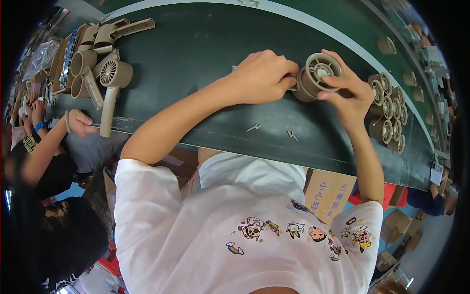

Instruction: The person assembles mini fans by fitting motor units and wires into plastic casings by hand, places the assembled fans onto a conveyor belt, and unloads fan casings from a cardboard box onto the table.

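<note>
My right hand (350,88) is wrapped round a beige cylindrical fan housing (304,85), its round, spoked end facing up toward me. The thumb and fingers press at the rim and the spokes. Close against its left side, my left hand (267,76) is closed in a pinch; what lies between its fingers is mostly hidden, with only a beige edge showing by the housing. On the dark green table below my hands lie two small beige forked pieces (254,128), apart from each other.
Several similar round housings (387,108) stand grouped at the right. Beige shells with handles (116,73) lie at the left, beside a cardboard tray (63,66) of small parts. A co-worker's hand (78,121) rests at the table edge. More housings (387,46) sit beyond the pale rail.
</note>
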`<state>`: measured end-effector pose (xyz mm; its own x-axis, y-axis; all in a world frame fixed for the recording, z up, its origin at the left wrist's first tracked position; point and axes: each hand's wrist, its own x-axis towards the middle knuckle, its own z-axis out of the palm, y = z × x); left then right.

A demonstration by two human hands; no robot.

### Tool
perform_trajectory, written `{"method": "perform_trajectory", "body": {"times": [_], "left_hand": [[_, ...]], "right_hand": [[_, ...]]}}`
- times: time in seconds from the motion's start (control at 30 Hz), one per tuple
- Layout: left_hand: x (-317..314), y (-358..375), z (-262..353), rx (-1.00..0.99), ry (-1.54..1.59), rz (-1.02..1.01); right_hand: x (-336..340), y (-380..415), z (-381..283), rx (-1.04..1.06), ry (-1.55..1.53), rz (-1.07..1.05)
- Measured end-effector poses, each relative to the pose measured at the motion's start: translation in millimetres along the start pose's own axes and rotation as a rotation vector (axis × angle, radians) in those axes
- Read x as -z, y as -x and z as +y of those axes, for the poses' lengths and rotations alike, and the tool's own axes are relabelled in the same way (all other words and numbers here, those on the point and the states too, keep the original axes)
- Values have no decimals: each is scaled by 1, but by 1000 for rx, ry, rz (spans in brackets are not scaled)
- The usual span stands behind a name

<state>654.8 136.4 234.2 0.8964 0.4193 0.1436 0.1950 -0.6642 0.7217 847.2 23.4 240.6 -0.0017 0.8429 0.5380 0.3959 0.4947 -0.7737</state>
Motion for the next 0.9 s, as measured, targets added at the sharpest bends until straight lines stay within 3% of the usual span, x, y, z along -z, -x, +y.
{"method": "perform_trajectory", "body": {"times": [0.03,0.33,0.47,0.53,0.77,0.9], "left_hand": [[-1,0,1,2,7,-7],[-7,2,-1,-72,-72,48],[-6,3,4,-49,-82,49],[-5,4,6,-13,-47,21],[-10,5,4,-26,-68,70],[-21,11,4,-110,-162,253]], "right_hand": [[1,1,-4,-136,-170,28],[4,18,6,-15,-20,31],[12,17,21,-37,-252,-8],[12,14,21,45,-208,-68],[13,15,16,47,-70,-86],[11,17,16,26,-52,-108]]}}
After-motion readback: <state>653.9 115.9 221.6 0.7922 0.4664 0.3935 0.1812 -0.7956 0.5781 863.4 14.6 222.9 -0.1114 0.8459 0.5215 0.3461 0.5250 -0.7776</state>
